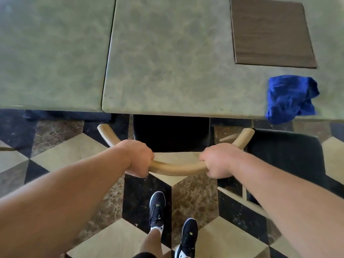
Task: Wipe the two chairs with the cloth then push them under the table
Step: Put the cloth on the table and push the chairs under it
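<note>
A: The curved wooden backrest [176,169] of the first chair [171,135] is gripped by both hands. The left hand [138,158] is wrapped tight around the rail on its left part, fingers curled under.

B: And the right hand [216,161] is closed around the same rail on its right part. Bare wood is left showing between the two fists.

A: The chair's black seat is seen just below the table edge, its front part hidden under the green marbled tabletop [167,62]. The two ends of the rail are curved up toward the table.

B: The blue cloth [290,98] is left crumpled on the tabletop at the right, near the front edge, with one corner hanging over it. It is touched by neither hand.

A: A brown square mat [271,32] is laid on the table behind the cloth, apart from it.

B: A second chair [286,155], black-seated, is seen at the right, just beside the right forearm, and it is stood out from the table.

A: A second tabletop [52,53] is butted against the first on the left. Black sneakers [157,209] are planted on the patterned tile floor [65,151] below.
</note>
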The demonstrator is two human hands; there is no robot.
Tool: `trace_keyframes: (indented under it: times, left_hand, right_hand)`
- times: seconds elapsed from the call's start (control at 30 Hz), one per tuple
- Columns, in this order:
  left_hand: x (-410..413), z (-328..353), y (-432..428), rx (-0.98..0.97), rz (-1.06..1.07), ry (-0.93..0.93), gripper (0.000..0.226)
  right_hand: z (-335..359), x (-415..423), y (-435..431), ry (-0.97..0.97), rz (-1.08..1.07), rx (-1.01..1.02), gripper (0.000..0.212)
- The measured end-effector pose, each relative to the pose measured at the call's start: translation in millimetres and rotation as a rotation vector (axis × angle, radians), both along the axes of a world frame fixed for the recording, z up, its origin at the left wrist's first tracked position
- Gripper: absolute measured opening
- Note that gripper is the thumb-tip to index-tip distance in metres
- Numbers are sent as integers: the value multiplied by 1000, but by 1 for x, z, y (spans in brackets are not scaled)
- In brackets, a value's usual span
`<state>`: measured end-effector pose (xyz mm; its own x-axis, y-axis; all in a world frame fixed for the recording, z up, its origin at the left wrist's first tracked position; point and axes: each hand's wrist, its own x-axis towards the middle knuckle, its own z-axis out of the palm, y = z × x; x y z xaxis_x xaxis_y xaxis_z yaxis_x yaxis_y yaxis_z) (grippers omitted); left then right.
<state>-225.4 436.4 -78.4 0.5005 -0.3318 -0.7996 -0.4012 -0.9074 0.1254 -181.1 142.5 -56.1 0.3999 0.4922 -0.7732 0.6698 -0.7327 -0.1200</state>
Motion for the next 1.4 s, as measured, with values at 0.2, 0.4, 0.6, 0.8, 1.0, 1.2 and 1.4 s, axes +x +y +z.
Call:
trace_keyframes:
  times: [0.2,0.4,0.6,0.8,1.0,1.2,1.4]
  left_hand:
    - [-2,1,-9,-27,-26,35,19]
    - [-3,2,-10,-35,-35,8,16]
    - [-4,-2,-9,-45,-41,3,16]
    - [-5,-2,-8,-51,-39,-11,16]
    - [-5,-1,-8,-48,-49,-23,16]
    - [-5,1,-9,-33,-41,-11,16]
    - [-6,6,-11,-15,-34,-19,18]
  right_hand:
    - [3,-8,-4,-16,-14,-30,11]
    - [6,-10,-6,-26,-6,-17,15]
    - [6,-11,-6,-42,-16,1,14]
    - [7,-13,-6,-61,-13,22,14]
    - [5,-13,-7,-60,-14,11,15]
    - [4,-12,-6,-59,-9,-30,12]
    - [1,-15,-7,-87,-25,-31,10]
